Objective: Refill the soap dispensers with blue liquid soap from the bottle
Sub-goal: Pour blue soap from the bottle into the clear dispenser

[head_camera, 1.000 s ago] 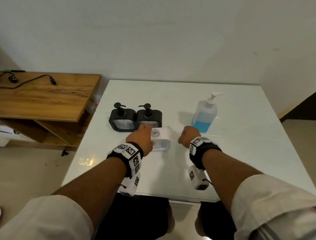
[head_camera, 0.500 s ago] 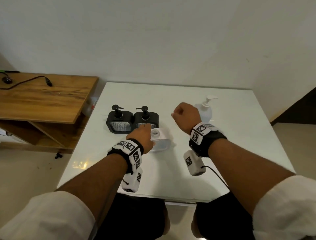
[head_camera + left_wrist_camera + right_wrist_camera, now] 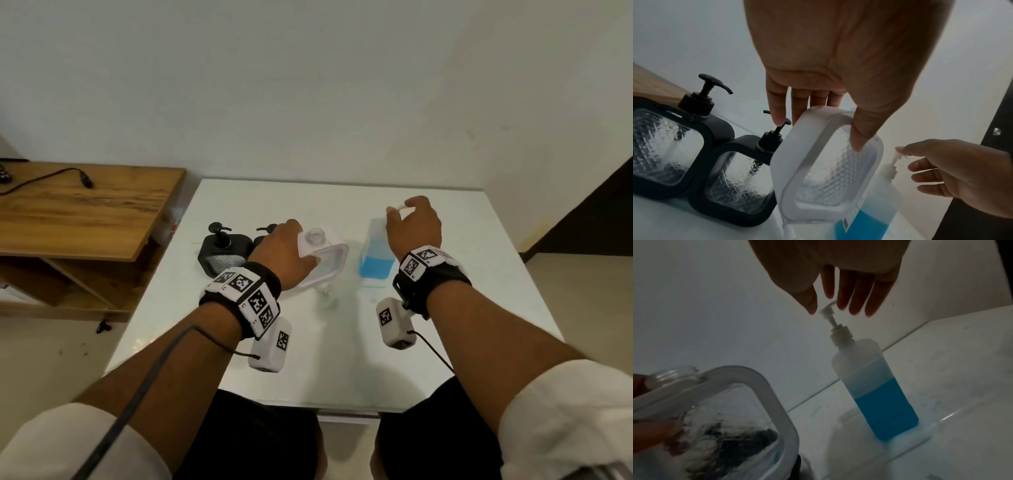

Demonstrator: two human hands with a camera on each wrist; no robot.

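Observation:
A white-framed clear soap dispenser (image 3: 327,260) has no pump on its open neck (image 3: 314,236) and leans to one side. My left hand (image 3: 282,251) grips it, thumb on the patterned front (image 3: 838,175) and fingers behind. To its right stands the soap bottle (image 3: 875,394), about half full of blue liquid. My right hand (image 3: 412,226) hovers over its white pump head (image 3: 827,309), fingers straight and spread, thumb on one side and fingertips on the other. Two black dispensers (image 3: 663,146) (image 3: 740,178) with pumps on stand to the left.
Everything stands on a white table (image 3: 342,359) set against the wall. A wooden side table (image 3: 78,212) with a black cable sits to the left, lower down. A dark doorway (image 3: 596,219) is at the right.
My right hand rose from the table beside the white dispenser and moved right to the bottle's pump. My left hand kept its hold on the dispenser, which now leans.

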